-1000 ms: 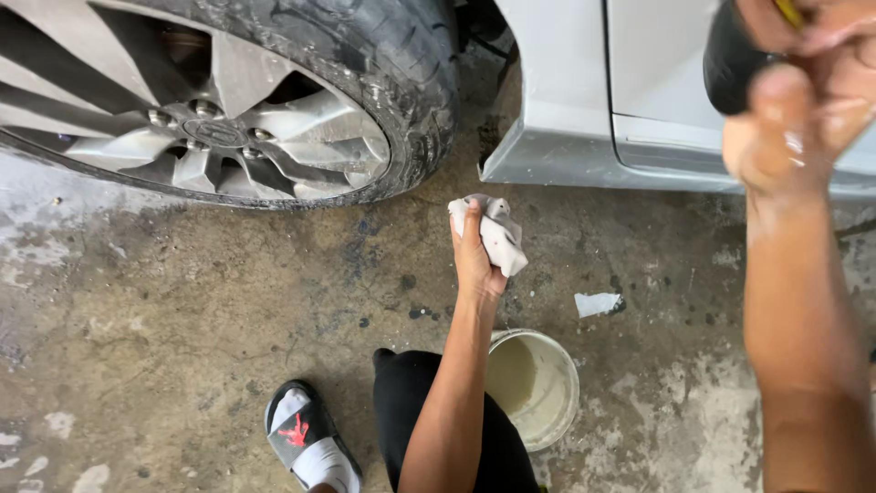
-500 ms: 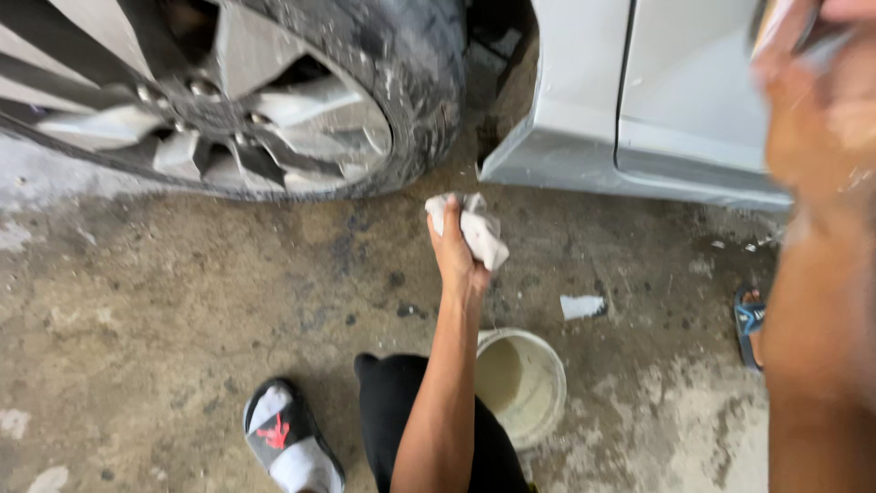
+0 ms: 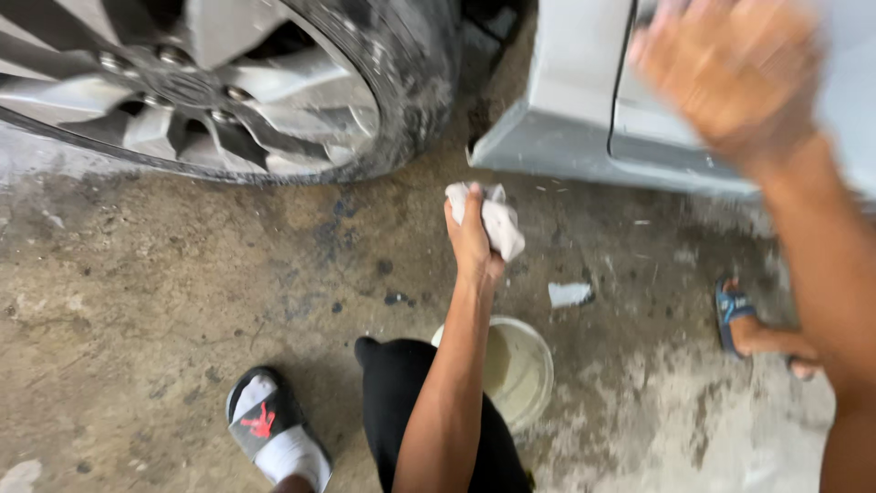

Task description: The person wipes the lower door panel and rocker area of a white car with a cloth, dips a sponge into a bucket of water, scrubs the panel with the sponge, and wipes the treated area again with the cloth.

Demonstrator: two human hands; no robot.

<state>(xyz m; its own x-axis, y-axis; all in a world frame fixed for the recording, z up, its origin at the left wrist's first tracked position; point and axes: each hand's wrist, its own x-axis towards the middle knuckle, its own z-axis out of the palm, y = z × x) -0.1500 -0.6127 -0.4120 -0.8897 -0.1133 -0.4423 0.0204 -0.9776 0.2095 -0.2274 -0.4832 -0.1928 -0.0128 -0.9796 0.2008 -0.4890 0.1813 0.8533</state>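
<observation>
Raised right hand (image 3: 730, 78), blurred, now looks empty; bucket (image 3: 520, 370) holds murky liquid.

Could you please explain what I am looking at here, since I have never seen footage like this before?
There is no machine here: a person wears a camera on the head, so the single view looks down at their own arms and legs. The left hand grips a crumpled white rag above the stained concrete floor. The right hand is raised near the silver car body; it is blurred, so I cannot tell whether it holds anything. At the top left is the car wheel. On the floor stand a pale bucket and a scrap of white paper. The feet wear a black sandal and a blue sandal.
</observation>
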